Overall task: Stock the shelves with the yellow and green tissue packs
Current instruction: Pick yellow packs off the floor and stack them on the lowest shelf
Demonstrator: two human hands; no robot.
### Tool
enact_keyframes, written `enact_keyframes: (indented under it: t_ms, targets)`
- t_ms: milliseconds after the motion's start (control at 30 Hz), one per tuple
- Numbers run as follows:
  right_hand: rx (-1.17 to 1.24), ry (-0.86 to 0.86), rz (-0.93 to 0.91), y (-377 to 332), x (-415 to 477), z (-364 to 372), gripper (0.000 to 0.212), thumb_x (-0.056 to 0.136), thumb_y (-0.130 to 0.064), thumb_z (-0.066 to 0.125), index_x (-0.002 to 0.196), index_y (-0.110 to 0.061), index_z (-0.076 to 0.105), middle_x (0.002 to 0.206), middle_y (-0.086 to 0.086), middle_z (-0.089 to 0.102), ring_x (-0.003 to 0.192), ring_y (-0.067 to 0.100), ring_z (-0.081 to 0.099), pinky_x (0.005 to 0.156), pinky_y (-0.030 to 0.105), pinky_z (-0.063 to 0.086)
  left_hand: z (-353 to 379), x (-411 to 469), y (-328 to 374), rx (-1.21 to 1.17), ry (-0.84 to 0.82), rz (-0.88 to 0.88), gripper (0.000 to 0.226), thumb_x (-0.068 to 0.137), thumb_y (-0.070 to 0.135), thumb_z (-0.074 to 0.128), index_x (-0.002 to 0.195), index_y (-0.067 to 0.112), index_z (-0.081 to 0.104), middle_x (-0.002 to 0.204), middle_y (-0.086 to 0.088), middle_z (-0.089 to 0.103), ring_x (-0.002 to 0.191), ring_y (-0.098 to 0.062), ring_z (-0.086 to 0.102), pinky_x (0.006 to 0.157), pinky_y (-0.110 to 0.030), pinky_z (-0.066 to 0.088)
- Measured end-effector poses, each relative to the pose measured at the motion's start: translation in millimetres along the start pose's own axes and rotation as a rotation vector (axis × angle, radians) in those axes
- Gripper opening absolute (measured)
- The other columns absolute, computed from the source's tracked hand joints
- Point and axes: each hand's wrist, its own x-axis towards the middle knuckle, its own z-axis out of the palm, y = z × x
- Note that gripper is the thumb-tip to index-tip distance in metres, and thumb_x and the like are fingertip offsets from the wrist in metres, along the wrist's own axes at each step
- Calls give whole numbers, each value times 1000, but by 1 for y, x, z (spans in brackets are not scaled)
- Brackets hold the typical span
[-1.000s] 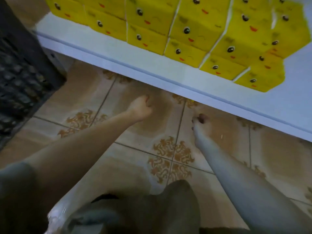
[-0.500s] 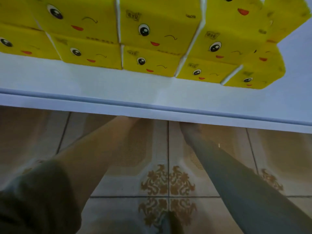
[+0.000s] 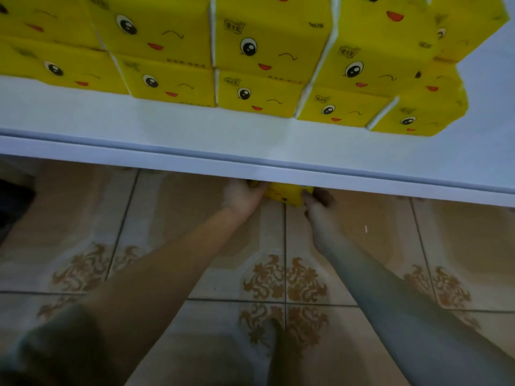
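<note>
Pack of yellow tissues [image 3: 287, 193] (half under the shelf [image 3: 250, 162]) between left hand [image 3: 242, 195] and right hand [image 3: 320, 210], both grips closed on it.

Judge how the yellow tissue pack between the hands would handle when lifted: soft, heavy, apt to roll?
The yellow tissue pack, held between left hand and right hand, is probably light and may dent when squeezed. It likely won't roll: the stacked packs on the shelf sit flat.

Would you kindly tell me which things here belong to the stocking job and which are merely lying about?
Job: yellow pack gripped between left hand and right hand; stacked yellow packs; white shelf.
Lying about: floor tiles; dark object at left edge.
</note>
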Motion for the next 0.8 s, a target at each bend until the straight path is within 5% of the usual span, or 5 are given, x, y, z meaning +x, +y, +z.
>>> enact_keyframes:
  t_ms: [67,300,500,600,800]
  targets:
    - [43,4,18,3,-17,-6,26,94,-19,55,119,-10,54,104,1,52,99,19,50,94,35,43,-2,-13,-6,-64,97,10,33,87,24,65,114,7,57,102,-8,61,110,-23,55,86,-25,40]
    - [-13,-72,18,11,-90,-38,4,93,-18,56,91,-22,57,93,-4,60,103,24,57,98,41,45,-11,-79,-29,-251,55,-186,16,84,16,68,81,19,52,97,-8,56,88,-20,53,73,-30,44]
    - [225,-83,40,6,-122,-63,19,89,-15,60,74,-19,48,83,2,56,84,17,52,72,28,37,-17,-118,-11,-327,-13,-177,44,81,-4,63,122,0,48,114,-15,59,97,-24,58,71,-28,48]
    - [311,-153,108,-4,-124,-74,18,87,-17,62,79,-18,46,89,3,63,83,16,61,73,27,45,-17,-126,2,-325,-89,-85,49,80,-11,60,126,-1,48,121,-17,58,106,-28,59,76,-28,50]
    - [359,-344,-80,-35,-118,-101,33,68,4,63,94,-14,55,82,-2,71,72,11,68,61,25,55,-38,-131,48,-229,-395,46,82,53,19,80,128,16,47,119,-6,64,107,-21,63,89,-38,53]
